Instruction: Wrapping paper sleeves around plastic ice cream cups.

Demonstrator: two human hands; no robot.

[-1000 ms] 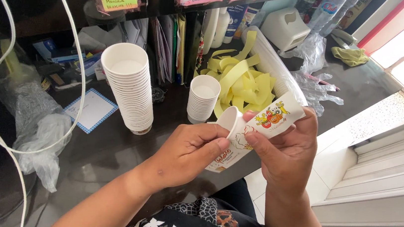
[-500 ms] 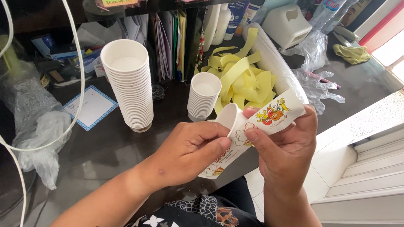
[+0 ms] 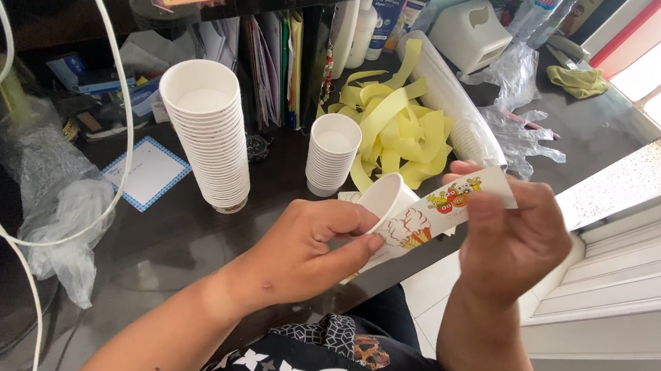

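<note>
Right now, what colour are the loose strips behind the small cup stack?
Yellow strips, clearest in the head view.

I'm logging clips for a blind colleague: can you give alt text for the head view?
A left hand holds a small white paper cup while the right hand presses a colourful cartoon sticker strip against its side. Behind them on the dark counter stand a tall stack of white cups, a shorter stack and a heap of yellow backing strips.

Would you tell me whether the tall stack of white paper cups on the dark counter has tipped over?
No, the tall stack of white paper cups stands upright on the dark counter, leaning only slightly.
</note>
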